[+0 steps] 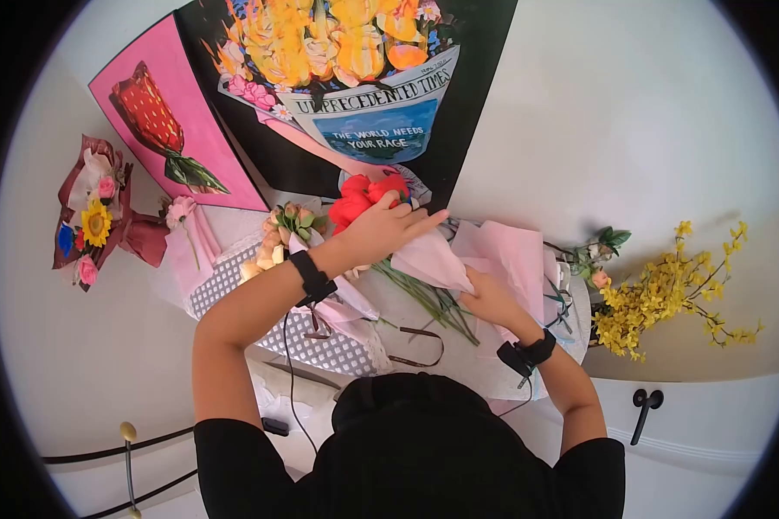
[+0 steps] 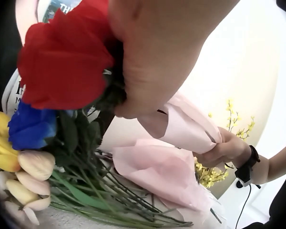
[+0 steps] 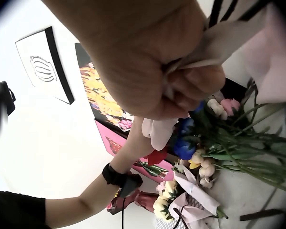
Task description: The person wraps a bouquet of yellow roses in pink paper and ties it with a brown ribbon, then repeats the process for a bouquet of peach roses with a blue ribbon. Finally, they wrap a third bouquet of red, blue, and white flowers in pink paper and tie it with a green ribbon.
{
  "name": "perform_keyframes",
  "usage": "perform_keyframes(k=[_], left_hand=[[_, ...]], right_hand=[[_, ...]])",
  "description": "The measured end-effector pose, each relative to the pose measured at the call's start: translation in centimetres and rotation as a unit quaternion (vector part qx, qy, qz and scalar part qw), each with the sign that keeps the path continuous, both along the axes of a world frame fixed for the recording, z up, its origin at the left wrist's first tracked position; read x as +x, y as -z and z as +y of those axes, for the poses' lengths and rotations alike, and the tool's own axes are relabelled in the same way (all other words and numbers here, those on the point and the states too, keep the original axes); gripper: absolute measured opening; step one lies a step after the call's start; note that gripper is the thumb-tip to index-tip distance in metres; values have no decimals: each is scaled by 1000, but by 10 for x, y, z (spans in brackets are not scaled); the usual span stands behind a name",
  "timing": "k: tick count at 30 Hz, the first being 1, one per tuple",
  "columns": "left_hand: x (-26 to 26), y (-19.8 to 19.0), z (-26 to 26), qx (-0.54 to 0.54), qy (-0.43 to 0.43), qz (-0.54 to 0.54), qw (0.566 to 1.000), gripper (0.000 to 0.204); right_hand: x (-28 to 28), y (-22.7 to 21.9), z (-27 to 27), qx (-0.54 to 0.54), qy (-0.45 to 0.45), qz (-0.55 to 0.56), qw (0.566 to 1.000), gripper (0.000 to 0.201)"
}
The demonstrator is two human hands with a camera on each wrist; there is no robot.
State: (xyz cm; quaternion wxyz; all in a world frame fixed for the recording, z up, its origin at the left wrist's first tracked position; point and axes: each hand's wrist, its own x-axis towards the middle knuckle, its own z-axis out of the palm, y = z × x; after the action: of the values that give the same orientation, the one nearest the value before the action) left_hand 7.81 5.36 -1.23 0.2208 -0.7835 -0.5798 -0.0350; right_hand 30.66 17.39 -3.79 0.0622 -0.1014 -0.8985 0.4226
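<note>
My left hand (image 1: pixel 388 232) holds a bunch of red roses (image 1: pixel 352 203) at the back of the table, its palm over the wrapped part and one finger stretched to the right. A pale pink paper wrap (image 1: pixel 431 259) runs from there toward my right hand (image 1: pixel 491 301), which grips its narrow lower end. Seen from the right wrist, the fingers (image 3: pixel 195 83) curl tightly round the gathered paper. Below the wrap lie loose green stems (image 2: pixel 119 195), with a blue flower (image 2: pixel 33 126) and pale tulips (image 2: pixel 35 164) at their heads. The roses' own stems are hidden by the paper.
Pink paper sheets (image 1: pixel 506 246) lie at the right, near yellow blossom branches (image 1: pixel 658 303). A patterned grey-and-white cloth (image 1: pixel 320 350) and a brown ribbon (image 1: pixel 441 350) are in front. Canvases (image 1: pixel 190 138) lean behind; a bouquet in dark red paper (image 1: pixel 143 238) is far left.
</note>
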Motion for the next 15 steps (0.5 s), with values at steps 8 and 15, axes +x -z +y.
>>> perform_keyframes(k=[8,15], left_hand=[[9,0,12,13,-5,-5,1000,64],[5,-7,-6,27,-4,56,998,66]], right_hand=[[14,3,1,45,15,-39,998,46],[25,-3,6,61,47,-56,995,41]])
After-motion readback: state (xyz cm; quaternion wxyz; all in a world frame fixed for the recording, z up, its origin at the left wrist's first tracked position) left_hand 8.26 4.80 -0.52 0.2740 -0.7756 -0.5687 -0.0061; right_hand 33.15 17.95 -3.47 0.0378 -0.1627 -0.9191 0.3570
